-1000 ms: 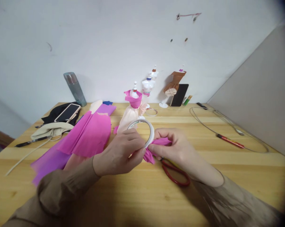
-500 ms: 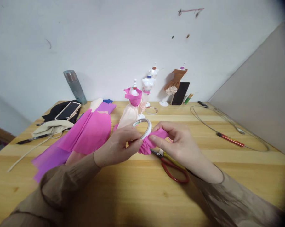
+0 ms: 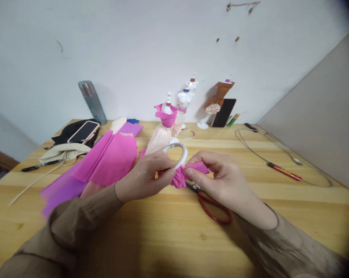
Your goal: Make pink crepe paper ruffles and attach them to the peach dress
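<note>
My left hand (image 3: 149, 175) is closed, its thumb and fingers pinching a white roll of double-sided tape (image 3: 182, 153) together with the gathered end of a pink crepe paper strip (image 3: 178, 179). The strip is bunched into folds at the tape's lower edge. My right hand (image 3: 217, 175) pinches the same strip between thumb and forefinger, close to the folds, and its loose end sticks out to the right. Below my right hand, red-handled scissors (image 3: 214, 208) lie on the table, partly covered. Just behind the tape stands a small mannequin (image 3: 167, 116) in a pink and cream paper dress.
Pink and purple crepe paper sheets (image 3: 113, 154) spread at the left, near a phone (image 3: 83, 132) and a bottle (image 3: 92, 102). Further mannequins (image 3: 186, 99) stand by the wall, one in a brown dress (image 3: 219, 96). A cable with a red-handled tool (image 3: 284, 172) lies at the right.
The camera view has shifted slightly. My right fingers have worked a little at the pink strip, which both hands still grip beside the tape roll.
</note>
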### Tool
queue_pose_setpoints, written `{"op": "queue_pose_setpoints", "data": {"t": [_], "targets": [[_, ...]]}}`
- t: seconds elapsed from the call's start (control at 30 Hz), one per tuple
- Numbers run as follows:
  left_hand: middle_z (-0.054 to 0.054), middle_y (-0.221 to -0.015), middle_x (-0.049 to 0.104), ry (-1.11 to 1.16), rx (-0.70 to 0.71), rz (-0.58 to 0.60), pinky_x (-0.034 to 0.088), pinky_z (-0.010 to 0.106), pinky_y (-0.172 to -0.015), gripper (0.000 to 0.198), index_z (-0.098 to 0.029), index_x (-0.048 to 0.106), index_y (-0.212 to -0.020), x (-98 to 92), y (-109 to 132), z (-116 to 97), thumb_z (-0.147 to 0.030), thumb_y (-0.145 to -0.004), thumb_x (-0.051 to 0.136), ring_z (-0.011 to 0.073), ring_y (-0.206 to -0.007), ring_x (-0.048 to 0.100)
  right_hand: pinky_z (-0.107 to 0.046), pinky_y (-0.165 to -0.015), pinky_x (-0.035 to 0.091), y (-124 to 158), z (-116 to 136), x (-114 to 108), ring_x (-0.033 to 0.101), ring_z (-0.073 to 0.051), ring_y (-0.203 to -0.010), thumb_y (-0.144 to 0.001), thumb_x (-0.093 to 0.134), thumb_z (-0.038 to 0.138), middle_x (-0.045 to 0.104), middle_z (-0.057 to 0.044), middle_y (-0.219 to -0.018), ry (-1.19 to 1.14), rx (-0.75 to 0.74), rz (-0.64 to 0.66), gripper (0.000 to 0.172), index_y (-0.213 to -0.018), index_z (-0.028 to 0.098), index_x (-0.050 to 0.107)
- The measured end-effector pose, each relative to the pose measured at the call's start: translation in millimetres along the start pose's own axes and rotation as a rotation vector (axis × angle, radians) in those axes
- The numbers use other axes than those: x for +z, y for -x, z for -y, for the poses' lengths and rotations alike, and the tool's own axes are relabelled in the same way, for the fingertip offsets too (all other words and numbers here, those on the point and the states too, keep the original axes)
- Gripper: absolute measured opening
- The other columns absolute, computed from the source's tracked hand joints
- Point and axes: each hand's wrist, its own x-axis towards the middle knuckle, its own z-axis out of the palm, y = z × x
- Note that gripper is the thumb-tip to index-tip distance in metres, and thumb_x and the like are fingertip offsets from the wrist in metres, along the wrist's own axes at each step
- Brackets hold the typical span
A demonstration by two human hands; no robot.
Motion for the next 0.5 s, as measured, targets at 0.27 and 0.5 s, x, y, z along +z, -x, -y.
{"op": "queue_pose_setpoints", "data": {"t": [0.27, 0.5], "targets": [[-0.003, -0.058, 0.039, -0.018, 0.039, -0.002, 0.032, 0.025, -0.058, 0.030, -0.016, 0.041, -0.057, 0.6, -0.4, -0.1, -0.007, -0.085, 0.046, 0.0098, -0.060, 0.038, -0.026, -0.053, 0.039, -3.4, -3.1, 2.3, 0.052, -0.014, -0.056, -0.080, 0.063, 0.025, 0.061, 0.000, -0.060, -0.041, 0.037, -0.012, 0.015, -0.066, 0.020, 0.061], [-0.003, -0.060, 0.039, 0.001, 0.072, 0.021, 0.032, 0.025, -0.059, 0.029, -0.017, 0.040, -0.060, 0.1, 0.0, 0.4, -0.007, -0.087, 0.046, 0.0103, -0.061, 0.038, -0.026, -0.051, 0.035, -5.8, -4.8, 3.7, 0.045, -0.013, -0.053, -0.076, 0.065, 0.029, 0.053, 0.001, -0.055, -0.100, 0.087, -0.012, 0.021, -0.060, 0.020, 0.055]]}}
